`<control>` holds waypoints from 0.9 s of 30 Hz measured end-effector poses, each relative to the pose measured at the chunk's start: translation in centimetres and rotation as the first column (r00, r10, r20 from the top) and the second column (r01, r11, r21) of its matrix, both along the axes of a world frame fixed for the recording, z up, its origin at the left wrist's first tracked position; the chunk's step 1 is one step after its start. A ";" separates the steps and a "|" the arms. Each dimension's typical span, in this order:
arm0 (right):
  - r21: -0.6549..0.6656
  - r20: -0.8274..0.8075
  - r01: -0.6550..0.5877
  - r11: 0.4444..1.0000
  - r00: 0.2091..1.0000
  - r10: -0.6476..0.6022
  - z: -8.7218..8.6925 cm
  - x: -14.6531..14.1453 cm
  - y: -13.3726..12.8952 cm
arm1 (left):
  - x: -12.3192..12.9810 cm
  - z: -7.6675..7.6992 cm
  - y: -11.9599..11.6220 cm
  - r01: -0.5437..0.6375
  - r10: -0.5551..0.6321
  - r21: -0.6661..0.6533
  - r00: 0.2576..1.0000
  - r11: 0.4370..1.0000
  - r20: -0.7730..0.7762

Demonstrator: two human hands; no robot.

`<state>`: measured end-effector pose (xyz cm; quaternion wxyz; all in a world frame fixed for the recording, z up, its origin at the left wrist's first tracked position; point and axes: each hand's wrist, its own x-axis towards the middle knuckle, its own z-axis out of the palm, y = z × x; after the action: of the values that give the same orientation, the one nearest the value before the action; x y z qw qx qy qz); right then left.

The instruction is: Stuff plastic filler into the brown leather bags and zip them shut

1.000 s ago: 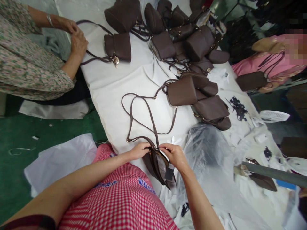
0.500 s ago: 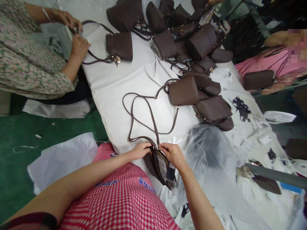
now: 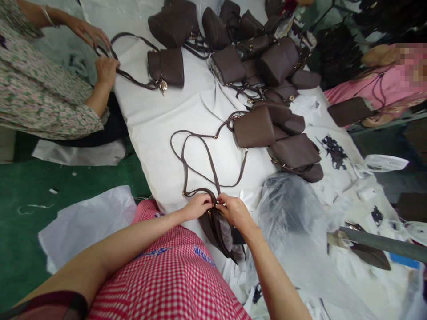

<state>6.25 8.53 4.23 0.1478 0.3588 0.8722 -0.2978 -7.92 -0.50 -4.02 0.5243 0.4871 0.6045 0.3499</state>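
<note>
A small brown handbag (image 3: 216,235) stands against the table's near edge, in front of the checked apron (image 3: 173,275). At the end of the bag where its strap joins, my left hand (image 3: 199,206) pinches the strap. My right hand (image 3: 235,212) is closed on the same spot from the other side, fingertips almost touching the left ones. Its exact hold is partly hidden by the fingers. The bag's long thin strap (image 3: 211,160) loops away over the white cloth. Clear wrapping and a dark tag show by the bag's right side.
Several brown handbags (image 3: 255,126) are heaped farther back. Clear plastic sheeting (image 3: 287,213) lies at right, with a grey bar (image 3: 383,243) beyond. At left, a co-worker's hands (image 3: 106,71) hold the strap of another bag (image 3: 167,66). A person in pink stands at far right.
My right hand has shifted slightly left and closed in on the strap joint. The co-worker at left has drawn the strap to the left; the bag at far right has tilted.
</note>
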 end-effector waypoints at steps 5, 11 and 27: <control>-0.047 -0.235 -0.058 0.997 0.971 0.046 -0.2 -0.2 -0.3 | -3.1 2.7 0.3 0.118 -0.110 0.052 0.984 0.992 -0.138; -0.143 -0.402 -0.009 0.990 0.914 -0.050 -2.6 -0.9 -1.0 | -4.5 4.7 1.3 0.022 -0.004 0.145 0.992 0.989 -0.124; -0.229 -0.497 0.111 0.967 0.841 -0.214 -4.1 -0.8 -1.0 | -2.3 1.6 0.7 -0.192 0.234 -0.145 0.892 0.971 0.386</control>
<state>5.47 7.56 0.11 -0.0843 0.3227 0.8132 -0.4770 -10.19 0.24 -2.40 0.6196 0.3082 0.5514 0.4660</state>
